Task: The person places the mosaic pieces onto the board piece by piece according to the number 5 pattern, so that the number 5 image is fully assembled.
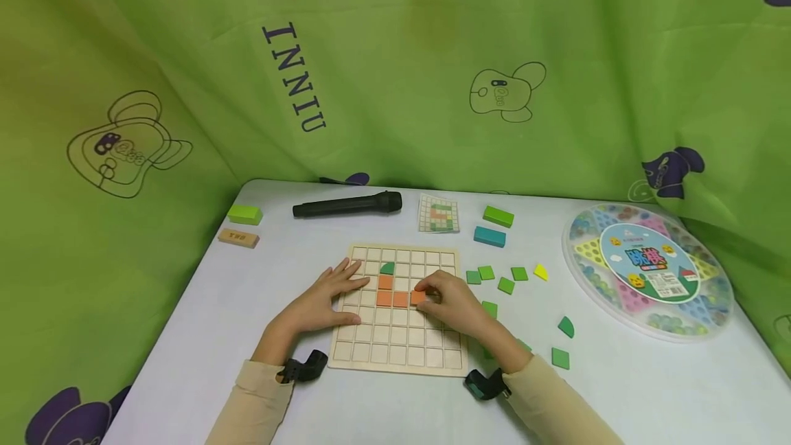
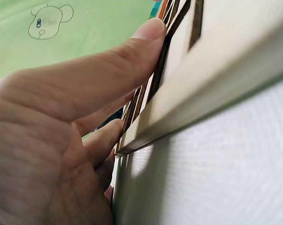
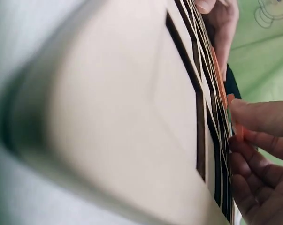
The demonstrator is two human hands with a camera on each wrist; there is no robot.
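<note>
A wooden grid board lies flat on the table, with a green quarter-round tile and several orange square tiles in its cells. My left hand rests on the board's left side with fingers spread; in the left wrist view the thumb presses on its top face near the edge. Between thumb and fingers, my right hand pinches an orange square tile over the grid, just right of the orange row. The right wrist view shows this tile tilted, close over the board.
Loose green tiles and a yellow quarter-round tile lie right of the board. Behind it are a pattern card, a black microphone and small blocks. A round Chinese checkers box stands at the right.
</note>
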